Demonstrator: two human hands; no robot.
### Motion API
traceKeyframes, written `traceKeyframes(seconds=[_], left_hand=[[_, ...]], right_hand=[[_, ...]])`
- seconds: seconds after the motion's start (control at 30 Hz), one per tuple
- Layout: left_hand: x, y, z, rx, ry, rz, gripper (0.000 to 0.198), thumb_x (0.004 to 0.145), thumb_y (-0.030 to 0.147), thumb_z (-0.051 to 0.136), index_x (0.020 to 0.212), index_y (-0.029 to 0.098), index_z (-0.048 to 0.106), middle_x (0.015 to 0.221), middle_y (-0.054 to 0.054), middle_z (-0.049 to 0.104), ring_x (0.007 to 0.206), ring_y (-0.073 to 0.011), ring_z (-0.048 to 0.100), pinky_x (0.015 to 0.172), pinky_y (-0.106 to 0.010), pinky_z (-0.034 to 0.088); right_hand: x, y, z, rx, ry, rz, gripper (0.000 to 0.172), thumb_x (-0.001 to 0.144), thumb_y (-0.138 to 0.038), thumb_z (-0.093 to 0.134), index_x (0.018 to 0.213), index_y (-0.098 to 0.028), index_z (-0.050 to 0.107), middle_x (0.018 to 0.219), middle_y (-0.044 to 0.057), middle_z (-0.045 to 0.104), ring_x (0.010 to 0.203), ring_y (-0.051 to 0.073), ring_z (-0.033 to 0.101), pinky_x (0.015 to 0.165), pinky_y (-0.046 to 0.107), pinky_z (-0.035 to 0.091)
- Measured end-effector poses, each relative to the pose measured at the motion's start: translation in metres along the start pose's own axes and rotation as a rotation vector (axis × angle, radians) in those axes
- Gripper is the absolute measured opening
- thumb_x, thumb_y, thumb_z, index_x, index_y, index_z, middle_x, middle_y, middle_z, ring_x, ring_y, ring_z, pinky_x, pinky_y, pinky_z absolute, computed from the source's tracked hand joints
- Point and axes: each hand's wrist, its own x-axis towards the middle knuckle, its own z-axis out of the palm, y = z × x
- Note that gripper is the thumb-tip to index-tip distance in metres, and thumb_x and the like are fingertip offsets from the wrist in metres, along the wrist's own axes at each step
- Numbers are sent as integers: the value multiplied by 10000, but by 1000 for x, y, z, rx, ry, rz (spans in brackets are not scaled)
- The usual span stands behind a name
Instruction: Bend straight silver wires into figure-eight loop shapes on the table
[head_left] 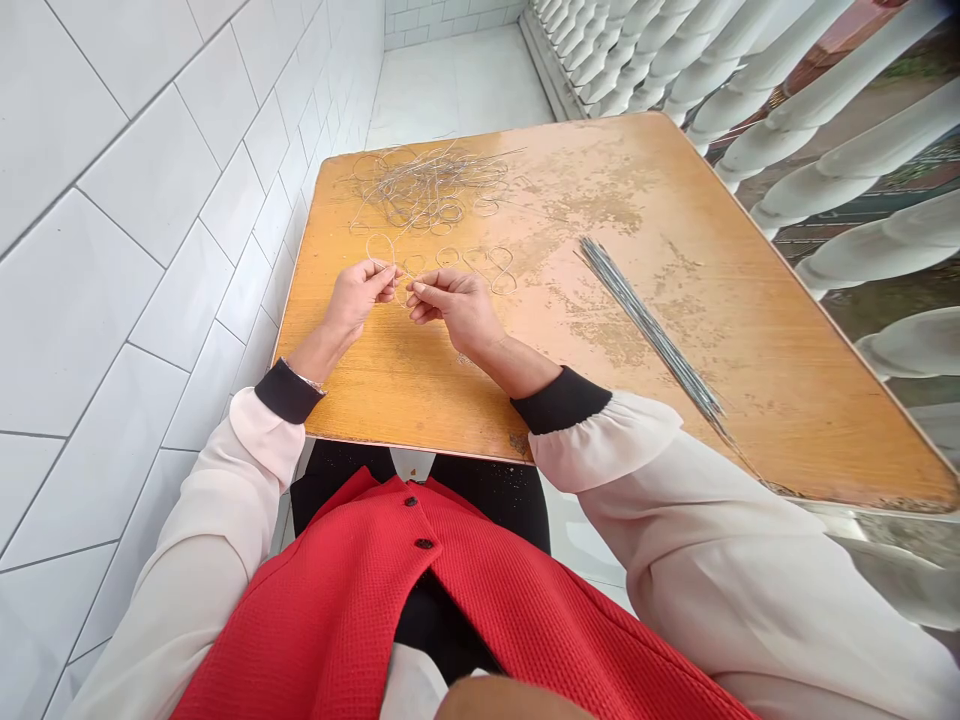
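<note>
Between my two hands is a thin wire (380, 240) with a round loop standing up above my left fingers. My left hand (364, 295) pinches it near the base of that loop. Close beside it, my right hand (450, 300) pinches the same wire between thumb and fingers; its exact end is hidden by the fingertips. Several bent wire loops (501, 270) lie flat on the table just beyond my right hand. Farther back sits a tangled heap of curled wires (435, 185).
A bundle of straight grey wires (649, 335) lies slantwise on the right part of the worn wooden table (787, 400). White tiled wall (150, 250) rises close on the left. A white balustrade (810, 190) runs along the right side.
</note>
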Motion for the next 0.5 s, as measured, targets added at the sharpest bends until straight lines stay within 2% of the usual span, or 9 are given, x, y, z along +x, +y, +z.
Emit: traceKeyframes(seconds=[0.1,0.23,0.4,0.5], left_hand=[[1,-1,-1,-75,6,-19,200,981,184,599,782,161,602,766,20,632,679,-47,556,747,-198,482],[1,-4,0,-207,19,-45,186,991,219,599,813,167,585,780,18,631,699,-47,580,788,-197,498],[1,-6,1,-245,18,-62,194,1000,233,588,815,175,579,775,23,627,702,-49,593,806,-198,500],[0,-6,0,-221,-37,-44,204,998,241,598,805,176,579,753,33,610,677,-44,580,782,-197,493]], right_hand=[[-4,3,3,71,14,-42,196,856,-318,791,761,-201,666,731,-5,705,602,86,626,635,217,551],[-7,12,10,191,-26,-82,189,766,-317,861,850,-234,714,874,-20,738,692,73,633,732,222,561],[-4,12,10,170,13,-27,139,837,-295,798,776,-228,692,823,-7,717,755,99,661,807,241,572],[-2,7,7,176,22,0,105,847,-271,779,794,-222,702,807,-2,720,724,97,658,770,226,575]])
